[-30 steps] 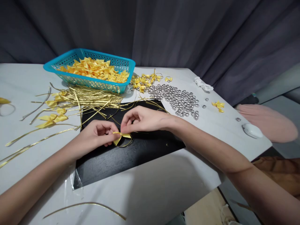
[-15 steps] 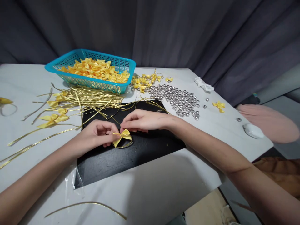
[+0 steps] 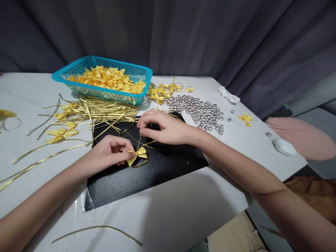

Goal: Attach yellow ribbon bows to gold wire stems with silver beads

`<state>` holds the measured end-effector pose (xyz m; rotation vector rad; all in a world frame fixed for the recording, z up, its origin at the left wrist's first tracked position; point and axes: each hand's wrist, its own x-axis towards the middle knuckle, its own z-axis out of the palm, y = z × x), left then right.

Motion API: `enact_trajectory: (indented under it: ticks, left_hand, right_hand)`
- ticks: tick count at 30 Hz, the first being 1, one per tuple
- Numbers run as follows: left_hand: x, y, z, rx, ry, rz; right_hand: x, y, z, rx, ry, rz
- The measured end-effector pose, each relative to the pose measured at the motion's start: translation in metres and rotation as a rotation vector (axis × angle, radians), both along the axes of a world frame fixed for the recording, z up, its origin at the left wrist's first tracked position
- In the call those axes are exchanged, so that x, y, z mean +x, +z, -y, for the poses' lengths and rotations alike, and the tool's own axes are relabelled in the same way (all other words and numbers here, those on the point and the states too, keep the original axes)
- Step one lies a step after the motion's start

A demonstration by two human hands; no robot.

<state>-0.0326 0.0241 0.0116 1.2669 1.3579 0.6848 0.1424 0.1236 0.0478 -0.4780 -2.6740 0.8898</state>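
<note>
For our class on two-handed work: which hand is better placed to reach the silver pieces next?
Probably the right hand: it is nearer the silver pieces, while the left hand pinches the yellow bow.

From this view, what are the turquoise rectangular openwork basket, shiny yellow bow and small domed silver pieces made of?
Turquoise basket: likely moulded plastic, semi-gloss; even colour, regular perforations. Yellow bow: probably satin ribbon; soft sheen, folded loops. Silver pieces: mirror-bright highlights suggest polished metal, but metallised plastic can't be ruled out.
</note>
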Motion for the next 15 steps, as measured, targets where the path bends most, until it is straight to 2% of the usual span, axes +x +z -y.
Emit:
enact_trajectory:
  ticks: [4,7,11,15]
  left_hand:
    - [0.002,-0.001,0.001,0.035,0.016,0.010]
    - [0.001,-0.003,0.001,0.069,0.077,0.050]
    - [-0.002,-0.007,0.001,0.105,0.188,0.164]
    - [-0.004,-0.010,0.002,0.074,0.239,0.262]
  right_hand:
    - [-0.004,-0.001,0.011,0.044,-0.041,-0.053]
    - [-0.002,0.004,0.023,0.163,0.053,-0.071]
    - [0.008,0.007,0.040,0.331,0.210,0.034]
    - [0.024,0.002,0.052,0.489,0.224,0.131]
